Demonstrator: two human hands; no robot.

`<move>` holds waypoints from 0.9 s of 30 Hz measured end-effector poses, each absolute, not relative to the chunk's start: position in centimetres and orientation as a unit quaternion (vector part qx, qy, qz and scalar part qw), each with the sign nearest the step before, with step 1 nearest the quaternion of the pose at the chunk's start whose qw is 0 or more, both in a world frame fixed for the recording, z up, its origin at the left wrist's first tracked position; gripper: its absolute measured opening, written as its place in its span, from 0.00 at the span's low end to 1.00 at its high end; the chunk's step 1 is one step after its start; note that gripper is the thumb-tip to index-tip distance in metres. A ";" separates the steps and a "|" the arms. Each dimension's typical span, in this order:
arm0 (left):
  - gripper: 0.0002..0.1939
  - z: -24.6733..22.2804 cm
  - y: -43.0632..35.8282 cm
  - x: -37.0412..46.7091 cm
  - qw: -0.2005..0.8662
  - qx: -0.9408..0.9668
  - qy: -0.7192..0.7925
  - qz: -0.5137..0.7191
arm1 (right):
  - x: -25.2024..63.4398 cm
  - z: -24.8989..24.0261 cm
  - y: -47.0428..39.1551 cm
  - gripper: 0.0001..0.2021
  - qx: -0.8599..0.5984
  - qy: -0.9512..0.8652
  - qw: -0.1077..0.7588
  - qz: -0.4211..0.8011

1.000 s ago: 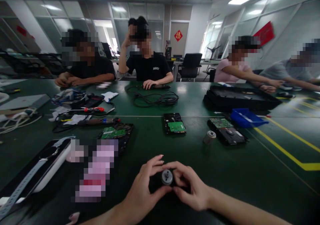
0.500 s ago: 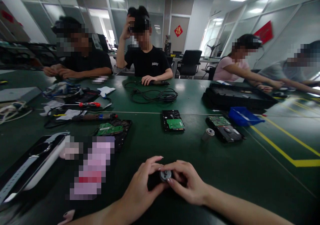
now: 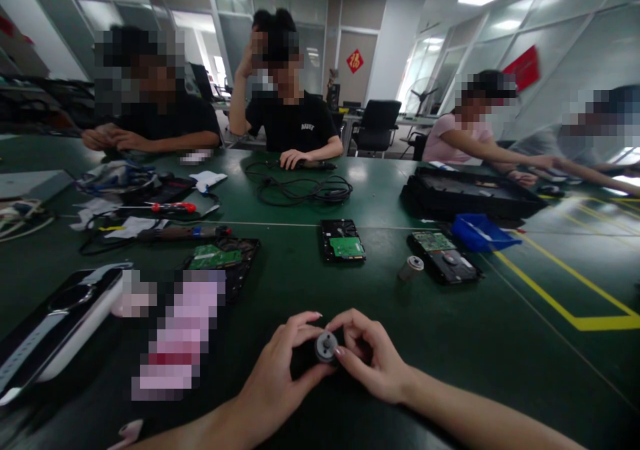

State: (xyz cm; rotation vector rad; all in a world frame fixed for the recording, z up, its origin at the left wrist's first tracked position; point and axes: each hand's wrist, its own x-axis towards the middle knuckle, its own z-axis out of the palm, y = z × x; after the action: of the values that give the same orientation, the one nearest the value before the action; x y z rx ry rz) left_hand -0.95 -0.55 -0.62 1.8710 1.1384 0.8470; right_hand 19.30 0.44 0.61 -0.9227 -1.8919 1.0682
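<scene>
Low in the middle of the head view, a small cylindrical metal motor (image 3: 327,348) has its round end face turned up toward me, with a central shaft and small holes. My left hand (image 3: 283,357) curls around it from the left, thumb below and fingers above, closed on its body. From the right, my right hand (image 3: 373,357) pinches the motor's rim, the thumb tip on its edge and the index finger near its top. A similar motor (image 3: 411,268) stands on the green table (image 3: 300,283), farther off to the right.
Beyond my hands lie hard drives (image 3: 343,241) with green boards, a blue tray (image 3: 483,232) and a black bin (image 3: 473,193). On the left are a phone (image 3: 180,330), a watch (image 3: 70,297), an electric screwdriver (image 3: 175,234) and a red-handled screwdriver (image 3: 173,207). Several people sit around.
The motor's end face has tipped more toward me and shifted slightly left. My right index finger has drawn back from across its top toward the right. The whole view has shifted a little.
</scene>
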 end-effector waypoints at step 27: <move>0.29 -0.1 -0.6 -0.9 0.363 0.741 0.448 0.346 | 30.3 1.2 -1.0 0.08 -0.561 -0.765 0.223 0.223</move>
State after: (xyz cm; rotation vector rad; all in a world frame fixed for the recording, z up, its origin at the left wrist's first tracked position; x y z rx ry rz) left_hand -0.92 -0.56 -0.12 1.9067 1.1532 0.8896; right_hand 30.34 -1.01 1.18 -1.5497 -2.1137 0.6173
